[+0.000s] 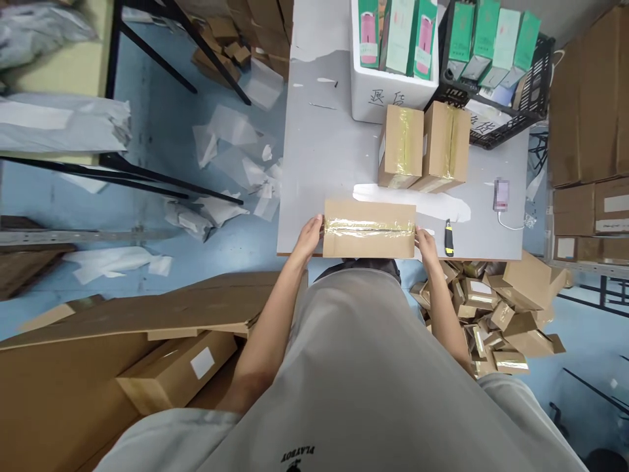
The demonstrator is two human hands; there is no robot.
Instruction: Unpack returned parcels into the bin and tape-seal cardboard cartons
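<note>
A brown cardboard box, sealed along its top with clear tape, lies lengthwise at the table's front edge. My left hand grips its left end and my right hand its right end; some fingertips are hidden against the ends. Just right of my right hand lies a yellow and black box cutter. Two more taped cardboard boxes, a left one and a right one, stand side by side behind the held box.
At the back of the grey table stand a white foam bin and a black crate, both holding green product boxes. A phone with a cable lies on the right. Discarded cartons cover the floor at right; a large open carton stands left.
</note>
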